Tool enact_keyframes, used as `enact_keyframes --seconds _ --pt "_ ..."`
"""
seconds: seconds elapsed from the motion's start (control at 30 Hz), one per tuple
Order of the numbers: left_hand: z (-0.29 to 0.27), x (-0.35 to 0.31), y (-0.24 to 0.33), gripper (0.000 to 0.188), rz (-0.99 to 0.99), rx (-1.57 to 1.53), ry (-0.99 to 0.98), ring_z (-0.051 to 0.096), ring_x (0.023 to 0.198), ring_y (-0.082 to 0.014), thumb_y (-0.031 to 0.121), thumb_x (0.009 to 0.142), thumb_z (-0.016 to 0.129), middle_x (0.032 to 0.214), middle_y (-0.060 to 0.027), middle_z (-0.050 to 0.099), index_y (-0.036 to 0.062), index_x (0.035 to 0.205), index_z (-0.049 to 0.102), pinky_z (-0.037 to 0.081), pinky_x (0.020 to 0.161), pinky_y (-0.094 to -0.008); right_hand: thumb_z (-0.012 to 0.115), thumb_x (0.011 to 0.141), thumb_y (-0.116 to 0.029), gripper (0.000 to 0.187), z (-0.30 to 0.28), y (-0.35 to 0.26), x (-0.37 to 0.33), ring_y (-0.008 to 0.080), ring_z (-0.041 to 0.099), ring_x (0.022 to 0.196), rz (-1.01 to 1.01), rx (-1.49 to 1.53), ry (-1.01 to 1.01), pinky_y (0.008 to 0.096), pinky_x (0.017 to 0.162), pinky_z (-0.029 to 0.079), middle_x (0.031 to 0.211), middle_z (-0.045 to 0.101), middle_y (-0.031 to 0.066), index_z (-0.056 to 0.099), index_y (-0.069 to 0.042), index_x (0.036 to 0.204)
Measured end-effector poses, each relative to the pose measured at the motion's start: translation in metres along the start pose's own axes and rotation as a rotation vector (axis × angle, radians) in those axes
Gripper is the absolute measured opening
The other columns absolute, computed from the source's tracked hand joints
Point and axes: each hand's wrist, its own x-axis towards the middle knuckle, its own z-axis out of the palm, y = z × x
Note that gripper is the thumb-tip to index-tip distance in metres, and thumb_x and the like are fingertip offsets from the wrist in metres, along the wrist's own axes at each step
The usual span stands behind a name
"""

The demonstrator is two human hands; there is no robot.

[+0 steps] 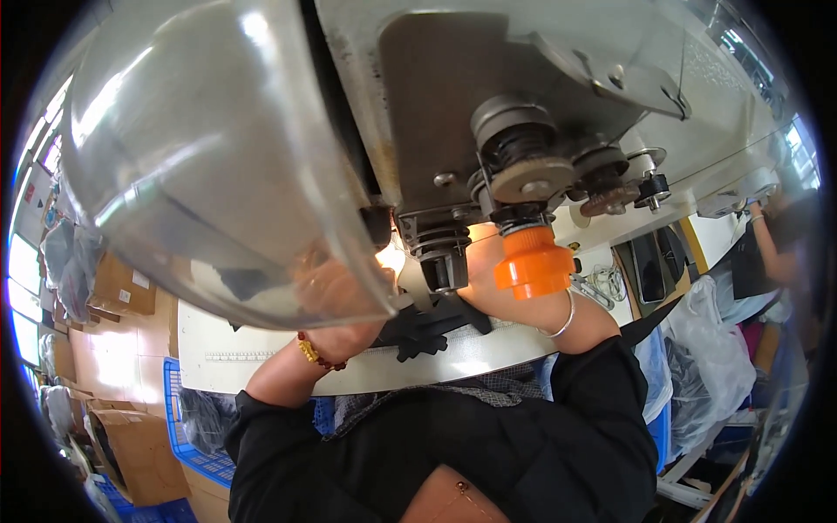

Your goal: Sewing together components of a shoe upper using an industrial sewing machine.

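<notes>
Black cloth lies below frame centre, between left hand and right hand; both hands partly hidden, grip cannot be told; orange knob right of centre.

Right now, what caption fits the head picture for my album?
Left hand and right hand near black pieces on a white table, by a machine with an orange knob.

Bright windows at far left, a shiny tan floor, perhaps tiled.
</notes>
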Motion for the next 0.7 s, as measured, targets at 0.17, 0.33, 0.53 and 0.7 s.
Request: enact_keyframes --seconds 0.17,0.33,0.53,0.7 --pt "-0.009 0.005 -0.003 0.032 -0.025 -0.034 -0.108 0.061 0.089 -0.0263 0.013 0.07 0.07 0.098 -0.0084 0.063 0.0071 0.101 0.065 0.047 0.077 -0.0408 0.066 0.073 -0.022 0.008 0.014 -0.012 -0.009 0.0286 0.057 0.051 0.056 0.124 -0.002 0.038 0.044 0.039 0.058 0.057 0.0067 0.065 -0.014 0.07" --pt "-0.017 0.013 -0.006 0.041 -0.023 -0.028 -0.089 0.065 0.078 -0.029 0.002 0.056 0.069 0.094 -0.0124 0.065 0.0075 0.098 0.068 0.053 0.065 -0.0358 0.064 0.07 -0.011 0.003 0.027 -0.014 -0.011 0.0273 0.056 0.049 0.041 0.156 0.067 0.0364 0.042 0.039 0.059 0.058 0.0076 0.065 -0.013 0.072" --pt "-0.019 0.005 -0.008 0.025 -0.073 0.06 -0.245 0.064 0.075 -0.0287 0.005 0.065 0.067 0.093 -0.0132 0.066 0.0063 0.09 0.068 0.05 0.068 -0.0393 0.063 0.071 -0.009 0.005 0.039 -0.011 -0.015 0.0277 0.056 0.048 0.051 0.133 0.051 0.0372 0.041 0.038 0.058 0.058 0.0069 0.064 -0.013 0.073" --pt "-0.015 0.0 -0.013 0.019 -0.312 -0.324 -0.034 0.064 0.071 -0.0297 0.006 0.071 0.068 0.087 -0.0124 0.068 0.0049 0.089 0.068 0.051 0.064 -0.0367 0.062 0.073 -0.009 0.01 0.026 -0.015 -0.016 0.0289 0.056 0.049 0.057 0.164 0.047 0.0385 0.041 0.038 0.057 0.056 0.0066 0.064 -0.013 0.082"
